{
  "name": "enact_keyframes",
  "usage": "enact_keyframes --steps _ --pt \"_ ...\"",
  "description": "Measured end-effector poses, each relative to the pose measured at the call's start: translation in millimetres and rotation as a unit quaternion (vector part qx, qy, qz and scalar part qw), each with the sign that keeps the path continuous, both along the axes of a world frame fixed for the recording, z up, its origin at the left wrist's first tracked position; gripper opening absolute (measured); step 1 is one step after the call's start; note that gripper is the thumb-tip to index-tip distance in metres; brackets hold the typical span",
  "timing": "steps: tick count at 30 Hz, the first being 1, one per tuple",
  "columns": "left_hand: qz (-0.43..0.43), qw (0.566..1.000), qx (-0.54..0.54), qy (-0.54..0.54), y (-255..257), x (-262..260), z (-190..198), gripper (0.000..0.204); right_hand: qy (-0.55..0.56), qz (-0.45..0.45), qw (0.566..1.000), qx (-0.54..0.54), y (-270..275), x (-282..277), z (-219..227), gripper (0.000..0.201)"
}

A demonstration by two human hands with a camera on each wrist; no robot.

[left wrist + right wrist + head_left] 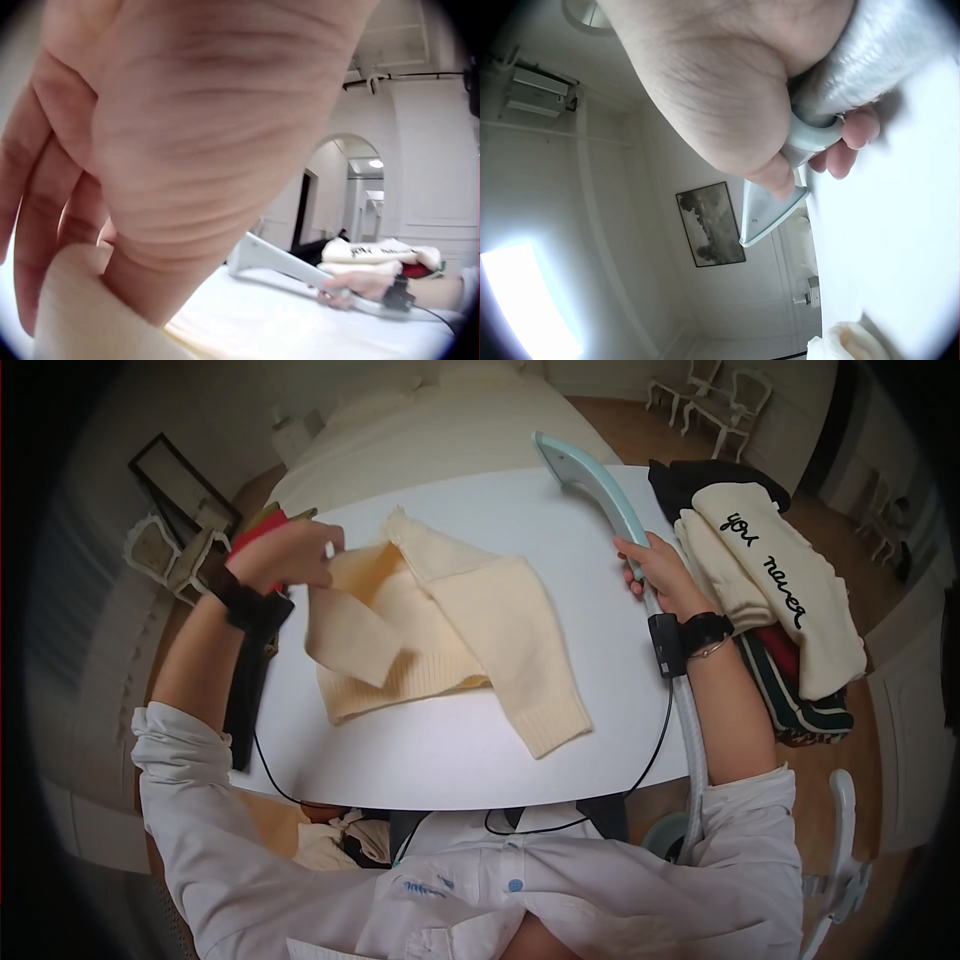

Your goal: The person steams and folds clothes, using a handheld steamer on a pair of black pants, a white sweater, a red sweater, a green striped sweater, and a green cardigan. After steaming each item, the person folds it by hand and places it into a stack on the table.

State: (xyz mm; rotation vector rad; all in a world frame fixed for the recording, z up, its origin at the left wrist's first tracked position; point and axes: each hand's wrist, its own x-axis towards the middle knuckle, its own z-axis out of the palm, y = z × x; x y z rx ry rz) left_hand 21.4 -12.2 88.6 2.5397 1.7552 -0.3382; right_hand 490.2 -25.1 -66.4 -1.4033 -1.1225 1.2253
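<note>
A cream knit sweater (490, 610) lies on the white table, one sleeve slanting toward the near edge. My left hand (290, 553) pinches its far-left part, where a raised flap (350, 635) folds over. Up close in the left wrist view, cream fabric (82, 307) passes between the thumb side and the curled fingers (45, 187). With my right hand (662, 572) I grip the handle of a light blue garment steamer (605, 490), its head pointing away over the table's far right. A grey hose (885, 60) runs back from the handle beneath the wrist.
Folded clothes, including a cream garment with black lettering (770, 560), are stacked along the right edge of the table (400, 780). Red and dark garments (245, 710) lie at the left edge, behind my arm. Cables hang from both wrists. A bed (450, 435) stands beyond the table.
</note>
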Motion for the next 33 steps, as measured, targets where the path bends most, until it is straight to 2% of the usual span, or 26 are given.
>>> enact_keyframes --steps 1,4,6,7,9,10,11,13,15,18,22,25,27,29,31,32,33 --pt "0.011 1.000 0.007 -0.014 14.4 -24.4 10.3 0.040 0.000 0.000 1.000 -0.001 -0.6 0.3 0.2 0.040" --pt "-0.027 0.997 0.061 -0.046 52.4 -104.5 22.2 0.039 0.001 0.012 1.000 0.001 0.7 -1.0 0.2 0.039" --pt "0.012 0.990 0.127 0.056 73.0 -159.0 16.4 0.037 -0.004 0.002 1.000 -0.001 1.1 -1.0 -1.0 0.040" --pt "0.012 0.990 0.128 0.057 78.0 -177.1 8.1 0.037 -0.004 0.003 1.000 0.000 1.2 -2.2 -0.7 0.040" --pt "0.090 0.963 0.195 0.165 83.6 -196.4 -6.9 0.038 0.001 0.003 1.000 0.004 -0.1 -1.9 -0.1 0.040" --pt "0.032 0.977 0.180 0.107 76.9 -177.9 -11.1 0.032 0.000 0.003 1.000 0.004 -0.9 -1.6 0.1 0.040" --pt "0.032 0.978 0.179 0.105 66.5 -149.3 -15.0 0.032 0.000 0.005 1.000 0.007 -1.4 -1.4 0.5 0.040" --pt "-0.033 0.996 0.060 -0.063 40.4 -81.5 -23.2 0.034 -0.002 0.011 1.000 0.010 -0.9 -2.6 1.4 0.039" --pt "-0.037 0.997 -0.046 -0.046 19.5 -21.5 -30.9 0.038 -0.002 0.014 1.000 0.005 -1.1 -2.1 2.0 0.038" --pt "-0.091 0.987 -0.117 -0.065 -10.4 49.7 -45.8 0.054 -0.002 0.005 1.000 0.005 -2.8 -3.6 3.8 0.037" --pt "-0.160 0.962 -0.161 -0.153 -18.3 102.4 -64.0 0.065 0.015 0.002 1.000 0.011 -2.6 -2.9 2.2 0.037" --pt "-0.185 0.948 -0.188 -0.179 -27.8 131.8 -58.0 0.066 0.014 -0.002 1.000 0.008 -1.2 -1.5 2.1 0.037" --pt "-0.182 0.953 -0.187 -0.154 -32.9 146.6 -59.9 0.069 0.014 -0.004 1.000 0.005 0.5 -1.1 1.0 0.037" --pt "-0.335 0.929 -0.141 -0.075 -40.7 157.8 -68.4 0.071 0.016 -0.012 1.000 0.004 -0.1 0.8 1.7 0.037" --pt "-0.414 0.888 -0.155 -0.127 -55.3 158.8 -78.4 0.071 0.017 -0.005 1.000 0.019 -1.6 2.4 0.9 0.038" --pt "-0.386 0.895 -0.190 -0.120 -67.7 160.0 -72.6 0.060 0.018 -0.010 1.000 0.017 -3.1 2.7 2.1 0.038" --pt "-0.389 0.893 -0.193 -0.118 -70.8 159.6 -77.3 0.060 -0.006 -0.031 0.999 0.022 -3.7 3.2 3.8 0.038"
